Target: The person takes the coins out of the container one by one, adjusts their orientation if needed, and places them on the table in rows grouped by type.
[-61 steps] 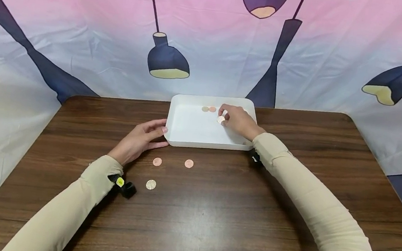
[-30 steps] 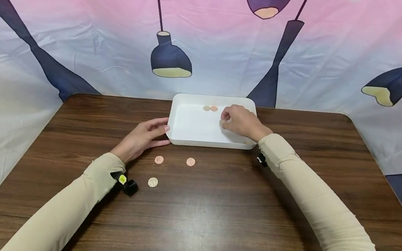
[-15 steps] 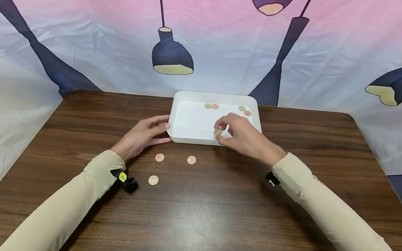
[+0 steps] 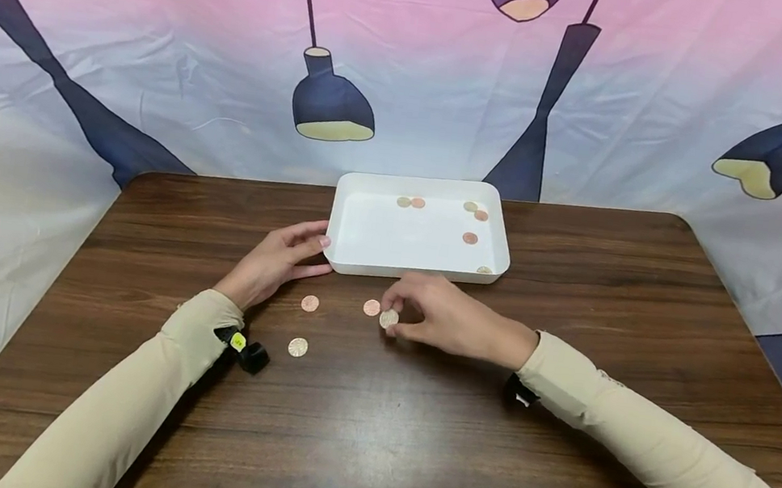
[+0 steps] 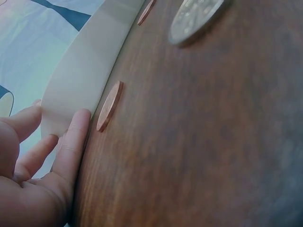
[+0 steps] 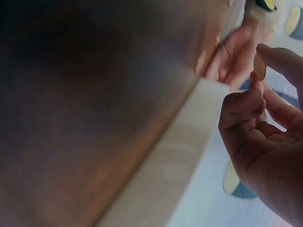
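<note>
Pinching a pale coin (image 4: pixel 388 319) between curled fingers and thumb, the right hand (image 4: pixel 451 316) is holding it just in front of the white tray (image 4: pixel 399 237), right beside a flat copper coin (image 4: pixel 372 308); whether the pinched coin is touching the wood cannot be told. The left hand (image 4: pixel 275 262) is pressing at the tray's left end, its fingers spread apart and mostly straight, with fingertips meeting the outer wall near the front corner. Close to that hand, a second copper coin (image 4: pixel 310 303) is lying on the brown table (image 4: pixel 466 465), and a gold-toned coin (image 4: pixel 298 346) is resting nearer the person. Inside the tray, a left pair of coins (image 4: pixel 418 203) is sitting near the back wall, one pale and one copper, while a right pair (image 4: pixel 481 215) of the same two colours is lying towards the back right. A lone copper coin (image 4: pixel 470 238) is resting in front of that pair, and a pale corner coin (image 4: pixel 484 270) is showing partly behind the front wall. Cream sleeves (image 4: pixel 124 390) are covering both forearms, and a lamp-printed cloth (image 4: pixel 423 101) is hanging behind the table.
</note>
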`<state>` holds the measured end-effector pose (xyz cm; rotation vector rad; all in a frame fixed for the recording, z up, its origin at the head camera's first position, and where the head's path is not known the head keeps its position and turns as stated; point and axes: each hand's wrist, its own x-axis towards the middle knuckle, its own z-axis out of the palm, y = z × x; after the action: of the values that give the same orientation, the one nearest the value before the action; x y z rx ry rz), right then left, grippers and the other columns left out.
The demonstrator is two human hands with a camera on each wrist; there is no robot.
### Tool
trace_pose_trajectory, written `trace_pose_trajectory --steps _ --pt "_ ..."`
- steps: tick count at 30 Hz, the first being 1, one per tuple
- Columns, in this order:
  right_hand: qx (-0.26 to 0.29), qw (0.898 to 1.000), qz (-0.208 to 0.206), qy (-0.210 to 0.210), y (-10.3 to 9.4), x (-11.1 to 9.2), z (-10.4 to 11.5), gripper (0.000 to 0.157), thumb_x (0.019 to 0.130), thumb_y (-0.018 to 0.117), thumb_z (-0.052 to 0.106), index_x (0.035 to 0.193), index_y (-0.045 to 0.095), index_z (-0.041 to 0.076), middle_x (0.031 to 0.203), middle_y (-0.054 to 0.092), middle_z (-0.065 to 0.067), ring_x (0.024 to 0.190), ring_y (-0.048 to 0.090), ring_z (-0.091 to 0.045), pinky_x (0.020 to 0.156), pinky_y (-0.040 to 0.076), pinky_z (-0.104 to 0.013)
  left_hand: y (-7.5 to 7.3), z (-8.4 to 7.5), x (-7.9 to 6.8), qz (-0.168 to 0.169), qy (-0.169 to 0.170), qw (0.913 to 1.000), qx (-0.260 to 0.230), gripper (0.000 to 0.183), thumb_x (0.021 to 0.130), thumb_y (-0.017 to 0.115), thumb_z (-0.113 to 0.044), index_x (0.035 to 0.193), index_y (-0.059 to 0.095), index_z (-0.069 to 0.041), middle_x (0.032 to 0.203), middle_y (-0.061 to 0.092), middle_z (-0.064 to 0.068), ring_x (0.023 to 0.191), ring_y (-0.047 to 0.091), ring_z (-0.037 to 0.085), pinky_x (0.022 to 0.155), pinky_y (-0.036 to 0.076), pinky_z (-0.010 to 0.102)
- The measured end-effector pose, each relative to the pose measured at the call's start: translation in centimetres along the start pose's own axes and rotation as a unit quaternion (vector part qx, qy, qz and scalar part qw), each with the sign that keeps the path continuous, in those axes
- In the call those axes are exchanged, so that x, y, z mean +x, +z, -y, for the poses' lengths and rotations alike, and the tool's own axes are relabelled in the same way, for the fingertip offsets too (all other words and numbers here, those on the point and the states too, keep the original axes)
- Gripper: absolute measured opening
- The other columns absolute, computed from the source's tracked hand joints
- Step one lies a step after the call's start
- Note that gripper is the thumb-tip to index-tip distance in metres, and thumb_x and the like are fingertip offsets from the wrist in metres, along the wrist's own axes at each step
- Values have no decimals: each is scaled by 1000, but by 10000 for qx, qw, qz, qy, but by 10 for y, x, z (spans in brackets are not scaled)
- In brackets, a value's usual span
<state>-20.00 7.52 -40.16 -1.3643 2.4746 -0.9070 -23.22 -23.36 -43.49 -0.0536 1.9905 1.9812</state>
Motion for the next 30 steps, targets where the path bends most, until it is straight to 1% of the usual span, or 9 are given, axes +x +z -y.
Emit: trace_pose_trajectory --steps 7,12,17,23,28,30 --pt "272 9990 354 78 21 -1 4 17 92 85 20 105 74 17 96 62 7 89 59 -11 78 54 -22 2 -1 1 -1 -23 10000 -41 58 112 56 -20 165 36 -7 153 43 17 139 51 28 105 61 35" --pt "241 9981 563 55 30 -1 7 18 92 86 21 104 74 17 94 59 6 88 57 -9 78 52 -21 3 -2 1 -28 -38 10000 -51 58 112 56 -20 165 36 -7 152 44 17 139 51 28 105 62 35" --pt "149 9982 584 -71 34 3 10 18 94 84 22 107 74 17 94 59 5 87 57 -9 77 51 -22 3 -3 0 -15 -37 10000 -56 58 112 56 -19 165 36 -8 154 44 18 140 50 29 105 62 35" --pt "-5 9981 609 -103 38 9 9 18 96 82 21 112 77 15 94 59 5 85 57 -7 76 52 -20 2 -4 0 -1 -63 10000 -31 59 112 56 -20 165 35 -8 155 43 18 142 49 31 105 61 35" --pt "-19 9976 692 7 38 12 8 23 95 82 19 116 76 13 94 60 5 85 57 -8 75 52 -20 1 -4 0 1 -101 9999 -32 59 112 56 -20 165 34 -7 157 41 19 142 49 31 105 61 35" --pt "11 9978 660 98 38 13 7 24 94 84 19 114 75 12 93 59 5 85 56 -8 76 52 -21 0 -4 0 2 -95 9999 -44 59 112 56 -19 165 35 -7 156 42 18 141 49 30 105 61 35"
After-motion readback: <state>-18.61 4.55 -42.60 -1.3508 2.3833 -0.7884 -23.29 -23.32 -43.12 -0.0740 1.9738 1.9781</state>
